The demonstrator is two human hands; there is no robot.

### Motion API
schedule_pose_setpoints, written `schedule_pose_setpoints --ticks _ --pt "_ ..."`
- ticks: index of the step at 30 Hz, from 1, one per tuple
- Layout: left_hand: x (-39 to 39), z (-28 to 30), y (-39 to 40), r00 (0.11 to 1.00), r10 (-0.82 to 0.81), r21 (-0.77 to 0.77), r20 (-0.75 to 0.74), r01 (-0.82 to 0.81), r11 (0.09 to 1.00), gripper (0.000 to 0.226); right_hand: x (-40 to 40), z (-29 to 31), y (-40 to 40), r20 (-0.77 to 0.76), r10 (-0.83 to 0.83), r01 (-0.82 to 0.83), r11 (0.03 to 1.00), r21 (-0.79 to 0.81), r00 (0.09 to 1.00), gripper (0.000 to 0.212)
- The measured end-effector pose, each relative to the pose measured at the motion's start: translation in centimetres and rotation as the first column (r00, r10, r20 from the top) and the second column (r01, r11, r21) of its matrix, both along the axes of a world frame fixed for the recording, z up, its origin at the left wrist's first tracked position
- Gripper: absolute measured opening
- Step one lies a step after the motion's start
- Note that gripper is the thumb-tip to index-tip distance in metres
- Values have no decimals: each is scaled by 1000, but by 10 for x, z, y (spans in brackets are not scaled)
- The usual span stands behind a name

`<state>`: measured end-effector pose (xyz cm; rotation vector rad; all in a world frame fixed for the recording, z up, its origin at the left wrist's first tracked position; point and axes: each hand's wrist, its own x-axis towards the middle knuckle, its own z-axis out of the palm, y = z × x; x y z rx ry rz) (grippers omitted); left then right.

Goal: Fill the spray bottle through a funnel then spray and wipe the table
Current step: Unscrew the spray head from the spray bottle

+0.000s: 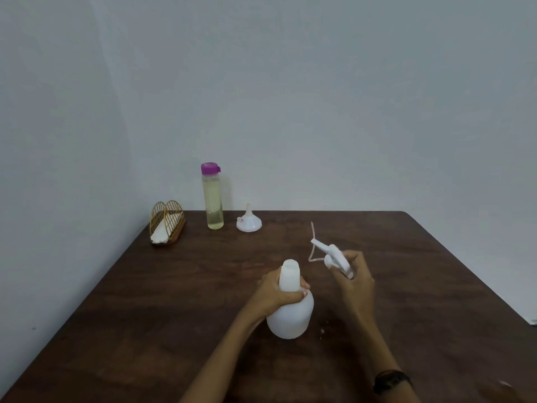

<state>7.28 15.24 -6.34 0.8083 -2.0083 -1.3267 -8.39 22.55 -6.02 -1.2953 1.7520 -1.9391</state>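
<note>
My left hand (279,292) grips the upright spray bottle (290,312) by its open neck; my right hand (353,279) pinches the spray head (334,254). The funnel (249,221) sits wide end down at eleven o'clock, nearer my left.

Matt white plastic spray bottle (290,312), dark wood-grain table (145,301) with a soft sheen, clear plastic bottle (213,203), gold wire napkin holder (167,221).

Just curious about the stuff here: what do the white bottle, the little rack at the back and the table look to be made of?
White bottle: likely matte, milky plastic. Rack: thin golden wire, probably metal, on a brown base. Table: dark brown with wood grain, either wood or laminate.
</note>
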Motion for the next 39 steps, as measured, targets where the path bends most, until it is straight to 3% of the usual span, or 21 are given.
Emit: schedule_pose_setpoints --ticks 6,10,12,17,21,27,32,36,39 --pt "0 2 2 1000 6 -1 0 -6 1000 12 -5 -31 12 -177 -39 65 987 144 983 19" --pt "0 1 2 1000 11 -28 -18 -11 1000 13 -12 -47 24 -344 26 69 962 263 939 32" --pt "0 1 2 1000 1 -32 -20 -1 999 12 -17 -50 29 -331 118 -5 946 323 936 32" --pt "0 2 2 1000 3 -29 -10 -3 1000 15 -28 -60 34 -354 220 -80 925 371 909 61" --pt "1 2 3 1000 1 -24 3 -1 1000 20 -31 -52 34 -320 409 -179 810 559 855 74" --pt "1 3 3 1000 -11 -22 15 12 1000 18 -28 -41 29 -347 329 -110 844 524 878 55" --pt "6 4 -4 997 -73 -41 -13 73 997 47 -11 -12 7 -371 231 -59 906 420 900 31" --pt "16 2 -16 981 -109 97 -160 125 987 62 3 3 -25 -187 221 -158 940 302 957 24" --pt "23 2 -26 965 82 193 -251 -33 981 51 3 10 -57 -98 289 -248 919 307 952 21"
